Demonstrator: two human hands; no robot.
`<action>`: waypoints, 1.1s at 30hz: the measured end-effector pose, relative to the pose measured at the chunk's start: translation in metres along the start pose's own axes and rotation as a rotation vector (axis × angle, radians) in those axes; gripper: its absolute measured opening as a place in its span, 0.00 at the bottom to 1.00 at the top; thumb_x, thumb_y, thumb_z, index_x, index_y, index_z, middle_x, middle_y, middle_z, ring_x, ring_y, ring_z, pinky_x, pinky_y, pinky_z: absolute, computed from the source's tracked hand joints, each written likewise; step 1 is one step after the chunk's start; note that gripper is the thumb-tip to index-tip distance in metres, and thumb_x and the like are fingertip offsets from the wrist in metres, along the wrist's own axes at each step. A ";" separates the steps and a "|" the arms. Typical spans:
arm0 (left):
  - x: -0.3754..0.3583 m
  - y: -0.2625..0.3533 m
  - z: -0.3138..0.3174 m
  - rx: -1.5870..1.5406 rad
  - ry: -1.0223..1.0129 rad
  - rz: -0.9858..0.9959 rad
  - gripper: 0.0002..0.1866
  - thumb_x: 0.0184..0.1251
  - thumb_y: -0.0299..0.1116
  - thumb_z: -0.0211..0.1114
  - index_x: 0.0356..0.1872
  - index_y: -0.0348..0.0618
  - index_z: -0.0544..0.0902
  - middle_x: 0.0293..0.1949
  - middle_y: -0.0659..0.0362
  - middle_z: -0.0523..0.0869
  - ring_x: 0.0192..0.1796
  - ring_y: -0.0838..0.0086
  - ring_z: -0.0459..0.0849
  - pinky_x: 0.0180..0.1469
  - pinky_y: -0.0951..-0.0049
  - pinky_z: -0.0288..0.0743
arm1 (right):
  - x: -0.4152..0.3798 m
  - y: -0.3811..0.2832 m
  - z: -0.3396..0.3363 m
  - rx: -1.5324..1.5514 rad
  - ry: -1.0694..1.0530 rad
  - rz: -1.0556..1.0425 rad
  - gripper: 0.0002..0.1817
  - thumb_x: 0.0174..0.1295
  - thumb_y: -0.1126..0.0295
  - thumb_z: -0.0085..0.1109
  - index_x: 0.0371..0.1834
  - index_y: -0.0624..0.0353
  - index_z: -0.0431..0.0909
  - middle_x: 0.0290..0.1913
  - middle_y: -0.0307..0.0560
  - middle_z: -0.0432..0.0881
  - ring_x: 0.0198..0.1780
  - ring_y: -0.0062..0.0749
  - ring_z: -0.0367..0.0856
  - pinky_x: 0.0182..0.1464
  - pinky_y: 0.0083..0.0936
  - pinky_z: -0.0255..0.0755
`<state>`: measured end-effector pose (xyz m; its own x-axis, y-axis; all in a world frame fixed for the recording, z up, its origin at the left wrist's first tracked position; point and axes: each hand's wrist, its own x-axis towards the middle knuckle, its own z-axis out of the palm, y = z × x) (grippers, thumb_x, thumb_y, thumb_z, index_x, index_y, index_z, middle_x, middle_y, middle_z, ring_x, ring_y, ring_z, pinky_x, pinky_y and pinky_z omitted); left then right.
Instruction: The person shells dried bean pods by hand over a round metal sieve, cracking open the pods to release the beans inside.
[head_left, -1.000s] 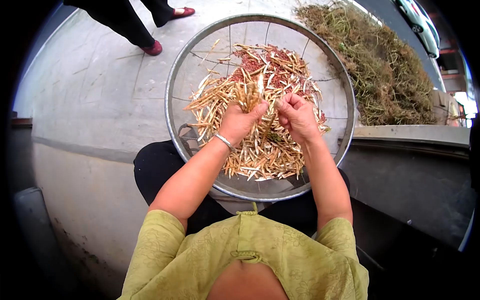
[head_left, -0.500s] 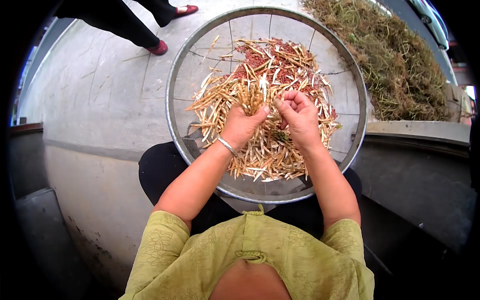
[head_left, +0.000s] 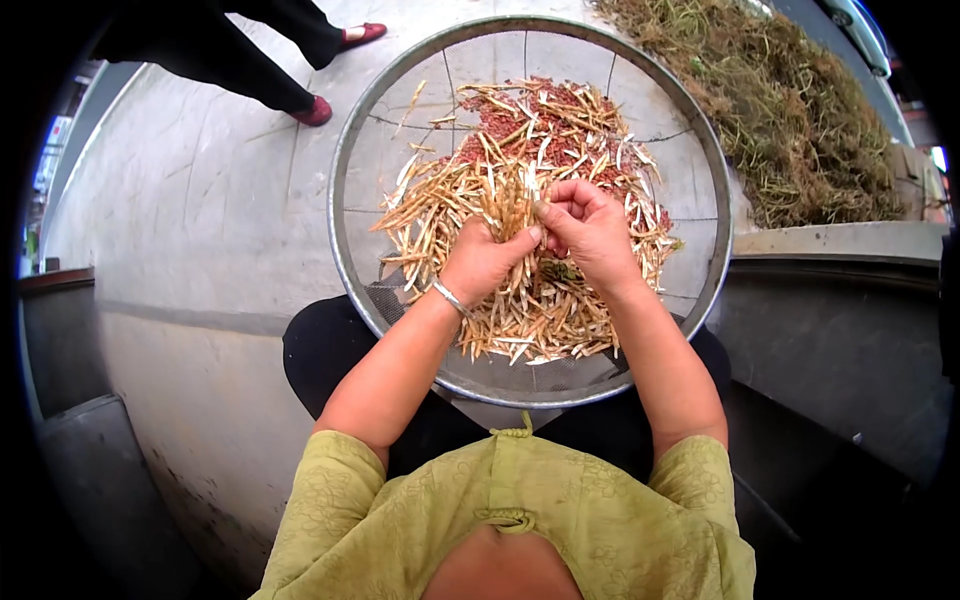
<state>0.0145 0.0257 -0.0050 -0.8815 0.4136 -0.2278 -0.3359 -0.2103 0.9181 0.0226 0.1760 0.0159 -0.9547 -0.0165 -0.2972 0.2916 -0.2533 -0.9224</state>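
A round metal-rimmed sieve (head_left: 344, 185) with a mesh bottom rests on my lap. Dried bean pods (head_left: 540, 320), tan and whitish, are heaped in it, and small red beans (head_left: 497, 125) lie among them toward the far side. My left hand (head_left: 485, 258), with a silver bangle at the wrist, is closed around a bunch of dried pods (head_left: 508, 200). Close beside it, my right hand (head_left: 592, 232) pinches with thumb and forefinger at the right edge of that bunch. What sits between those fingertips is too small to make out clearly.
Another person's legs in black trousers (head_left: 235, 55) and red shoes (head_left: 316, 111) are at the upper left on the concrete floor (head_left: 200, 200). A pile of dried plants (head_left: 780, 120) lies at the upper right, beyond a low ledge (head_left: 840, 240). Part of a vehicle (head_left: 862, 35) shows behind it.
My right hand has shifted slightly left, closer against the bunch in my left hand. The other person's legs appear a little further left, and the whole view has tilted slightly.
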 end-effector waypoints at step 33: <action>-0.003 0.003 -0.001 -0.274 0.097 -0.015 0.09 0.59 0.30 0.64 0.37 0.37 0.78 0.30 0.60 0.80 0.29 0.77 0.76 0.32 0.80 0.72 | -0.004 -0.001 -0.010 0.142 -0.248 0.192 0.08 0.63 0.67 0.53 0.31 0.60 0.73 0.19 0.33 0.72 0.19 0.13 0.67 0.25 0.14 0.67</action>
<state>0.0156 0.0231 -0.0016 -0.8991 0.3343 -0.2826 -0.4144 -0.4420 0.7956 0.0266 0.1860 0.0155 -0.8740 -0.3071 -0.3766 0.4724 -0.3550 -0.8067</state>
